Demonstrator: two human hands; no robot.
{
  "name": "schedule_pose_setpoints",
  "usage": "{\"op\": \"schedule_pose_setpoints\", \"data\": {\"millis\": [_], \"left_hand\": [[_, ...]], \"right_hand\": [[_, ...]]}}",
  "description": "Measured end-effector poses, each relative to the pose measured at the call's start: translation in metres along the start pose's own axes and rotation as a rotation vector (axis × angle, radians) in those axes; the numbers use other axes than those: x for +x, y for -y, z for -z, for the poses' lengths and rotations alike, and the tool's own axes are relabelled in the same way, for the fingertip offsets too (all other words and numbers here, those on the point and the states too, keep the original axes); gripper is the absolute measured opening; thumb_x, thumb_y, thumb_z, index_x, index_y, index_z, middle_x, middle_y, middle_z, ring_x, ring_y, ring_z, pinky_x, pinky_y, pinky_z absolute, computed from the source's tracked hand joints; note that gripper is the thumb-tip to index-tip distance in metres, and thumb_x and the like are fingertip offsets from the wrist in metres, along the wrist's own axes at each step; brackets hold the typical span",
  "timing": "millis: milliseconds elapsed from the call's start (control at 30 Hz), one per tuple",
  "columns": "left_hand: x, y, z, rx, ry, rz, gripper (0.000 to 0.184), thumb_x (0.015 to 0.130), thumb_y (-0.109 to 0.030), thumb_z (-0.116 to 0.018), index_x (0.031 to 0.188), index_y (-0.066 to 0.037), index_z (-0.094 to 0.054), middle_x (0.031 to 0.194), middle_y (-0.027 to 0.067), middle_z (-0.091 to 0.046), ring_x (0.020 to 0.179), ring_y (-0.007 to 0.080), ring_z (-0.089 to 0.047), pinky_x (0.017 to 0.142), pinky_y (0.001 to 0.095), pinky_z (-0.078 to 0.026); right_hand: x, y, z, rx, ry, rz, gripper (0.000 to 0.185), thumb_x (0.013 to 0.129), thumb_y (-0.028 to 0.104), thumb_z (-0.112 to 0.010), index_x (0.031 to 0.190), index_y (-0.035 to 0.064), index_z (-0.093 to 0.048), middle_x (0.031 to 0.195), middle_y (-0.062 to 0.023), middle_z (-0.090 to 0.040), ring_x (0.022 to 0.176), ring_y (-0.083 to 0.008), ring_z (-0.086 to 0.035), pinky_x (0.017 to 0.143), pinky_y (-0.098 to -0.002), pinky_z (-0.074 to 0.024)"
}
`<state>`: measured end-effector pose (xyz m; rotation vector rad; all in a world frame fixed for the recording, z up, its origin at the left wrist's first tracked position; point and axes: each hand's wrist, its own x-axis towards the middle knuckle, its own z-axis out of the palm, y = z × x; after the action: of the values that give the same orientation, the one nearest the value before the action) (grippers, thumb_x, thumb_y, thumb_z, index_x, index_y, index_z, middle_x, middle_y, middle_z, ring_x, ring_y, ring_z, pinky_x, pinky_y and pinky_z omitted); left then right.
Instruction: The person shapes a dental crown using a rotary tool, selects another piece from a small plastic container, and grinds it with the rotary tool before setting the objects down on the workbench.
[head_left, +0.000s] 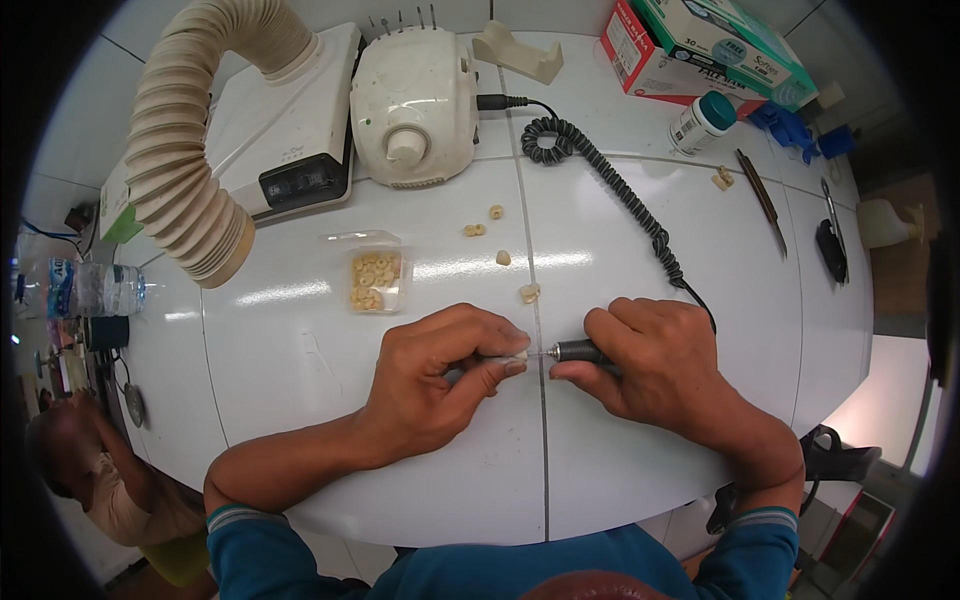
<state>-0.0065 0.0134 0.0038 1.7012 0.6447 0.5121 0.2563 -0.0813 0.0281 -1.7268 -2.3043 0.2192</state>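
At frame centre, a pale piece pinched in the left hand is apparently ground with a drill gripped in the right hand, steadiness seemingly required next.

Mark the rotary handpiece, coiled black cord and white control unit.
Rotary handpiece [577,351], head view: black barrel near the tip.
Coiled black cord [620,185], head view: mid-coil.
White control unit [413,102], head view: casing above the knob.
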Motion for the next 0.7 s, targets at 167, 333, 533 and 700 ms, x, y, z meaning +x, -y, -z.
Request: {"op": "schedule_pose_setpoints", "data": {"millis": [167,333,533,700], "left_hand": [[-0.0001,-0.0033,0.0013,-0.008,0.022,0.058,0.02,0.098,0.011,-0.075,0.117,0.005,-0.079,0.119,0.0167,-0.078,0.098,0.0175,-0.08,0.078,0.0271,-0.065],[0.0003,0.0013,0.0006,0.025,0.009,-0.004,0.02,0.098,0.011,-0.075,0.117,0.006,-0.078,0.118,0.0173,-0.078,0.098,0.018,-0.08,0.078,0.0271,-0.065],[0.0002,-0.0043,0.0001,0.05,0.012,0.007,0.021,0.098,0.012,-0.073,0.117,0.005,-0.077,0.117,0.0181,-0.078,0.1,0.0196,-0.08,0.08,0.028,-0.066],[0.0004,-0.0003,0.0007,0.084,0.013,-0.042,0.022,0.096,0.014,-0.072,0.116,0.005,-0.078,0.115,0.0175,-0.078,0.099,0.0196,-0.08,0.076,0.0282,-0.065]], "right_hand": [[-0.0007,0.001,-0.0017,0.01,-0.02,-0.012,0.053,0.093,0.055,-0.088,0.08,0.0103,-0.062,0.065,-0.0032,-0.055,0.053,-0.0234,-0.059,0.051,-0.0391,-0.044],[-0.0003,-0.0004,-0.0013,-0.005,-0.01,-0.002,0.054,0.096,0.058,-0.084,0.08,0.0104,-0.063,0.065,-0.0029,-0.056,0.052,-0.0214,-0.061,0.05,-0.0373,-0.0446],[0.0005,-0.0012,0.0004,-0.009,0.004,0.016,0.055,0.097,0.059,-0.083,0.08,0.0105,-0.064,0.064,-0.0027,-0.056,0.052,-0.0206,-0.062,0.048,-0.0368,-0.0442],[0.0001,-0.0006,-0.0005,0.0,0.009,0.005,0.055,0.097,0.059,-0.082,0.081,0.0102,-0.064,0.064,-0.0025,-0.056,0.053,-0.0206,-0.063,0.049,-0.0371,-0.0442]]}}
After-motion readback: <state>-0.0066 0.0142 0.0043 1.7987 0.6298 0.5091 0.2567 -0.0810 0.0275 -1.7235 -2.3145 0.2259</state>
